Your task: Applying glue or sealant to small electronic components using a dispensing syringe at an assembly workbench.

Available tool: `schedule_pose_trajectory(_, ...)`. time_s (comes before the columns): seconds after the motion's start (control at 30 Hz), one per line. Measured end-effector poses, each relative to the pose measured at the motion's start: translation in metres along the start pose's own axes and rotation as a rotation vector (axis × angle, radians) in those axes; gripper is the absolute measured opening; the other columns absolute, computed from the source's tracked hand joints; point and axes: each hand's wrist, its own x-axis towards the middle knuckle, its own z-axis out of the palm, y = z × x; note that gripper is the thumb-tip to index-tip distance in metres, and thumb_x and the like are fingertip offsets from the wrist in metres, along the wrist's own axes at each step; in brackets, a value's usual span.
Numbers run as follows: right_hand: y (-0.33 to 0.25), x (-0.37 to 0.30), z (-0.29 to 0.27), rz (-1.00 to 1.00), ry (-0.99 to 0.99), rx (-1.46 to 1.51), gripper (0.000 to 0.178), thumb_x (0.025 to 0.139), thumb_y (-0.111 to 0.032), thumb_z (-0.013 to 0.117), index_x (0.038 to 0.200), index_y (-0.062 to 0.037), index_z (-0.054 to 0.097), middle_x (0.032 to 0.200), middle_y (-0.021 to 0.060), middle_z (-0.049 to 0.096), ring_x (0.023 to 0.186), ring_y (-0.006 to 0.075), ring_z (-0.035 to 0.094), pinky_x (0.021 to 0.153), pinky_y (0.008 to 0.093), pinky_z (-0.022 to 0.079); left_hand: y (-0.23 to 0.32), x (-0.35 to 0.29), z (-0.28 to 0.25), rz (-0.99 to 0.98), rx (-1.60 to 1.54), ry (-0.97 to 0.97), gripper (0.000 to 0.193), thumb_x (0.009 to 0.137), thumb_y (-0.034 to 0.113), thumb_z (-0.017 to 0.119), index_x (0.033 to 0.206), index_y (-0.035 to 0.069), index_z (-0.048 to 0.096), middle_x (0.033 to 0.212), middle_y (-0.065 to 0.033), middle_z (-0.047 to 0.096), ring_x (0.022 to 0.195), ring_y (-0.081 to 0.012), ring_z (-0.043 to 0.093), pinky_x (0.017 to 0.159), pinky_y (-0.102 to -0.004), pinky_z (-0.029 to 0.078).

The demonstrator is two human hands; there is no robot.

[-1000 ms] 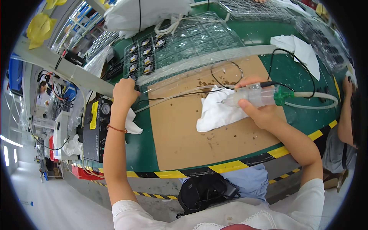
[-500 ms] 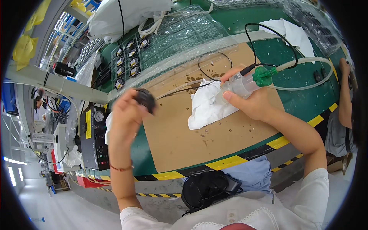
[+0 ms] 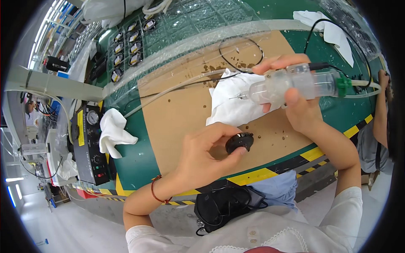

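My left hand [image 3: 206, 152] pinches a small round black part [image 3: 239, 143] between thumb and fingers, over the near part of the brown cardboard sheet [image 3: 168, 122]. My right hand [image 3: 301, 101] is wrapped round a clear dispensing syringe [image 3: 282, 86] with a green cap [image 3: 344, 84] and hose. The syringe lies nearly level, its thin needle [image 3: 239, 97] pointing left. Beneath that needle a crumpled white cloth [image 3: 230, 107] lies on the cardboard. The black part is below and apart from the needle tip.
A clear tray [image 3: 181, 42] at the back holds several round black parts [image 3: 135, 47]. On the left stands a black control box [image 3: 90, 145] with a gauge, beside another white cloth [image 3: 114, 133]. A black cable [image 3: 240, 39] loops over the cardboard. Another person's arm [image 3: 381, 109] shows at right.
My left hand has come from the left toward the middle with the black part. My right hand has moved right with the syringe, whose needle now shows; the view has shifted slightly.
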Motion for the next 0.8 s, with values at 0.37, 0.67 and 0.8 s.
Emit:
schedule_pose_trajectory(0.37, -0.007, -0.007, 0.012, 0.178, 0.03, 0.112, 0.06, 0.068, -0.051, 0.058, 0.099, -0.0075, 0.033, 0.082, 0.0126, 0.048, 0.059, 0.0134, 0.052, 0.038, 0.0196, 0.044, -0.01, -0.002, 0.0, 0.107, -0.045, 0.151, 0.018, 0.063, 0.0, 0.062, 0.08, -0.002, 0.056, 0.073, -0.0083, 0.059, 0.061, -0.0127, 0.057, 0.056, -0.0217, 0.046)
schedule_pose_trajectory(0.67, -0.008, -0.016, 0.019, 0.206, -0.107, 0.055, 0.054, 0.067, -0.049, 0.06, 0.092, -0.0087, 0.034, 0.072, 0.0107, 0.051, 0.063, 0.0151, 0.054, 0.06, 0.0268, 0.046, -0.003, 0.0, -0.002, -0.022, 0.074, 0.075, 0.014, 0.061, -0.001, 0.064, 0.073, -0.005, 0.058, 0.063, -0.0015, 0.049, 0.05, -0.0035, 0.041, 0.043, -0.016, 0.03)
schedule_pose_trajectory(0.8, 0.001, -0.015, 0.014, 0.081, -0.257, 0.014, 0.054, 0.066, -0.046, 0.063, 0.092, -0.009, 0.034, 0.075, 0.0123, 0.053, 0.069, 0.0171, 0.056, 0.062, 0.0271, 0.047, -0.002, 0.001, -0.003, 0.004, 0.174, 0.081, 0.013, 0.059, 0.004, 0.063, 0.069, 0.0, 0.056, 0.058, -0.0038, 0.05, 0.043, -0.0102, 0.047, 0.04, -0.0206, 0.039)
